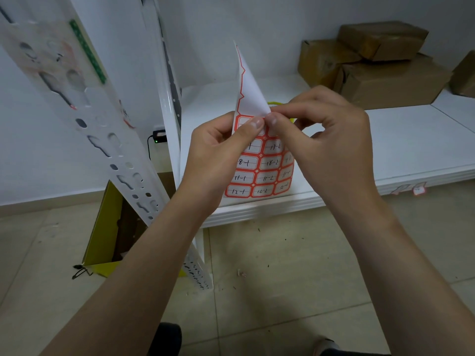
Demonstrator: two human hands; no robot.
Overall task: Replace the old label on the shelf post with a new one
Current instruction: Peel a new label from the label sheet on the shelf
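Note:
A sheet of red-bordered labels (259, 173) with handwritten numbers hangs in front of me, its top part (248, 93) folded upward. My left hand (221, 150) grips the sheet's left edge, thumb pressed near the fold. My right hand (326, 140) pinches the sheet at the fold, fingertips touching the left thumb. The white perforated shelf post (84, 119) runs diagonally at the left, with worn label residue (51, 57) and a green strip (88, 55) near its top.
A white shelf board (398, 150) lies behind the sheet, with brown cardboard boxes (380, 65) at its back right. Torn label scraps (417, 188) stick to its front edge. A yellow box (108, 227) stands on the tiled floor behind the post.

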